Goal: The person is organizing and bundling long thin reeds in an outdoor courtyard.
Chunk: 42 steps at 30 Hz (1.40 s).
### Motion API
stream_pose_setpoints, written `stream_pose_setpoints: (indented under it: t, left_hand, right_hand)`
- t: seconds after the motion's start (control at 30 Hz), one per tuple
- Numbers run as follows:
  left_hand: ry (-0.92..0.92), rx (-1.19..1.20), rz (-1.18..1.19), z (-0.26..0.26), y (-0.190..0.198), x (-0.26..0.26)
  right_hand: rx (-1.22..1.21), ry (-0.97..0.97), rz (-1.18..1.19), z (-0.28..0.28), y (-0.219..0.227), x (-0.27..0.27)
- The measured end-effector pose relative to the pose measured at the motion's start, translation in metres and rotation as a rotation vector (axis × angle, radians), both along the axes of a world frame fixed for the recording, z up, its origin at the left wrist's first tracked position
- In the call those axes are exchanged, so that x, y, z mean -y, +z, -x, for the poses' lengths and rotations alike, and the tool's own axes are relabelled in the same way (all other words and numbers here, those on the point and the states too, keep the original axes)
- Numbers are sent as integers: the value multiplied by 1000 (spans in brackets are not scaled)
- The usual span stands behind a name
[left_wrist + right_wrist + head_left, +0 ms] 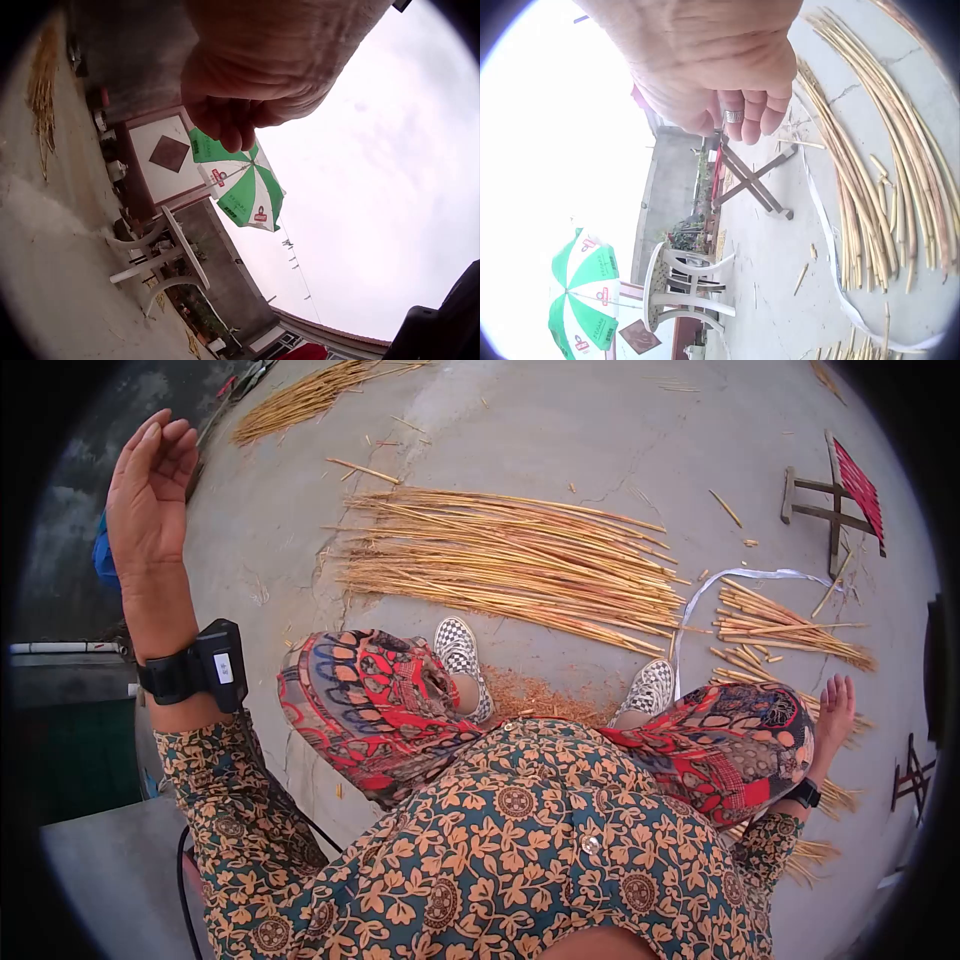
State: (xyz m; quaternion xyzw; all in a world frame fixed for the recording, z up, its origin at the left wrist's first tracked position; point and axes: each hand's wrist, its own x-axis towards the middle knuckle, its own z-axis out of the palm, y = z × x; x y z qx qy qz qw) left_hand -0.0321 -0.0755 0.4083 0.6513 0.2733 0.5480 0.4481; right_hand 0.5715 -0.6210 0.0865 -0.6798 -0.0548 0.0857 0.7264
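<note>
My left hand (pixel 152 510) is raised at the left of the head view, its fingers loosely bent and nothing held in them. Beside my right knee, my right hand (pixel 834 722) is empty, with relaxed fingers; a ring (pixel 733 117) shows on one finger in the right wrist view. A wide layer of long dry stalks (pixel 510 565) lies on the floor in front of my feet. Closest to the right hand are smaller bunches of cut stalks (pixel 780 628). A white strip (pixel 690 610) runs along the floor between the wide layer and these bunches.
Reddish-brown scraps (pixel 550 695) lie between my shoes. Another stalk pile (pixel 310 400) is at the far left. A folding stool (pixel 835 505) stands at the upper right. A white table (pixel 660 289) and a green-and-white umbrella (pixel 585 292) stand farther off.
</note>
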Motion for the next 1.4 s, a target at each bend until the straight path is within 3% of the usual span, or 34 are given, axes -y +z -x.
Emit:
stream_pose_setpoints:
  t: [0.13,0.23,0.27,0.37,0.47,0.57,0.6,0.63,0.7,0.73,0.8,0.9,0.97,1.07,1.17,1.27,1.37,1.4]
  left_hand:
    - [379,-391,-349,23,25,-47]
    - [596,-921,-670,60,26,-66]
    - [472,-947,-661,75,14,-76]
    - [223,-804,54,86,-52,-59]
    - [46,-637,409,84,-177,-32]
    - [-14,-622,656,74,-297,-22]
    - [-58,-613,737,64,-323,-18]
    - [-93,-598,815,54,-345,-13]
    - [-202,-693,954,42,-382,-14]
    - [-231,-715,977,38,-398,-15]
    - [-307,-768,1035,31,-416,-15]
    - [-229,-678,1169,28,-452,-18]
    - [-177,-433,1294,25,-472,-13]
    - [-90,-161,1422,27,-490,-1]
    - [-69,10,1494,33,-497,4]
    - [-69,70,1534,29,-490,7]
    - [-100,108,1559,25,-496,10]
    - [-125,128,1565,21,-501,10]
  right_hand:
    - [384,487,155,17,167,-133]
    - [616,768,345,46,250,-198]
    - [637,834,360,57,266,-219]
    - [686,1079,388,76,280,-286]
    - [627,1020,389,76,220,-351]
    - [340,899,565,75,112,-394]
    - [334,875,691,83,73,-398]
    - [359,916,705,75,13,-401]
    - [233,903,720,95,-65,-390]
    - [337,881,769,96,-114,-382]
    - [431,797,824,102,-156,-368]
    - [503,671,813,127,-181,-386]
    - [630,649,828,132,-183,-401]
    - [849,770,882,133,-168,-435]
    - [968,793,1041,114,-196,-476]
    - [624,908,1150,101,-231,-506]
    - [678,991,1452,165,-165,-506]
    - [730,1017,1389,176,-169,-497]
